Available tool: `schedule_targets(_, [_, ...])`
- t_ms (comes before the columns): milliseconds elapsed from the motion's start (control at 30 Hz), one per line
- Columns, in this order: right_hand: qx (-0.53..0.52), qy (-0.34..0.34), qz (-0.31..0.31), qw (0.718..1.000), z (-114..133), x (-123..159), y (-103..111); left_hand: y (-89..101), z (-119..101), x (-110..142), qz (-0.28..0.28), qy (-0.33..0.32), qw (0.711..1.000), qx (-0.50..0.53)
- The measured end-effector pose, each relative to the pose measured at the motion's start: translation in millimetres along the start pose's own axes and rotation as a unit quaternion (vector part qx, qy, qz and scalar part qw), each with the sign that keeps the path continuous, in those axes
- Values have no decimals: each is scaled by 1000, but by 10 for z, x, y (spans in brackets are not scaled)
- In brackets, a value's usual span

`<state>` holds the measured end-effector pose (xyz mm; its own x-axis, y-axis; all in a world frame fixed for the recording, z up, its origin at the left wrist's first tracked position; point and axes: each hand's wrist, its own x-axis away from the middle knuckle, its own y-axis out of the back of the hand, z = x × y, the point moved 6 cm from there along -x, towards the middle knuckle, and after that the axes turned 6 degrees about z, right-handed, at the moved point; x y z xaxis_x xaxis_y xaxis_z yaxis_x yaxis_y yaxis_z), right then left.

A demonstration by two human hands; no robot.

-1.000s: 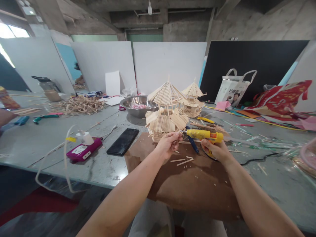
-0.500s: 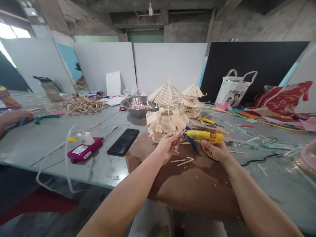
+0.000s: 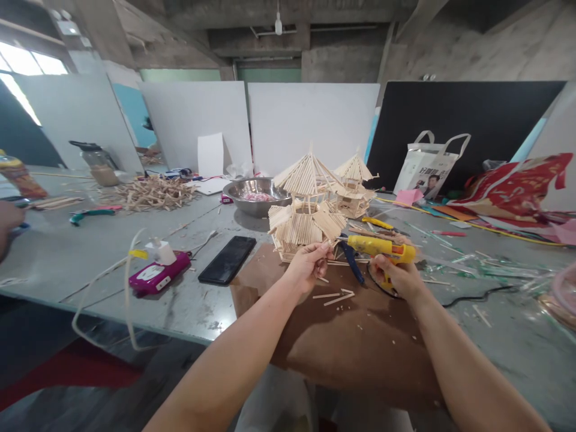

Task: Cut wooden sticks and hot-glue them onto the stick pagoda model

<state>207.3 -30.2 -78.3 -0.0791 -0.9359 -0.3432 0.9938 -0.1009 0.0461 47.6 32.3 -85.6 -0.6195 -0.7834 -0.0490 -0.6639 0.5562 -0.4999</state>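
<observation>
My right hand is wrapped round the handle of a yellow glue gun, whose nozzle points left. My left hand is pinched just left of the nozzle; what lies between its fingertips is too small to make out. Right behind it stands a pavilion model built of thin wooden sticks, with a pointed upper roof. A second stick model is partly hidden behind the first. Blue-handled pliers lie under the glue gun. A few loose sticks rest on the brown board.
Left of the board are a black phone and a purple power strip with a white plug. Behind stand a metal bowl and a pile of sticks. Another person's hand shows at the left edge. A white bag stands back right.
The glue gun has drawn slightly right, away from my left fingertips. At the left edge, the other person's hand has pulled back from the teal-handled tool. The view has shifted a little.
</observation>
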Motion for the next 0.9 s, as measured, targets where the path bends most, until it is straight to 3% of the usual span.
schedule_targets(233, [-17, 1, -36, 999, 23, 14, 70, 146, -357, 168, -40, -61, 993, -93])
schedule_targets(400, [-11, 4, -40, 999, 29, 37, 72, 373, -931, 275, -105, -134, 966, -195])
schedule_targets(567, [-23, -3, -34, 999, -62, 33, 87, 491, -1401, 180, -140, -173, 944, -245])
schedule_targets(900, [-37, 1, -30, 999, -51, 35, 73, 495, -1657, -56, -174, -120, 927, -309])
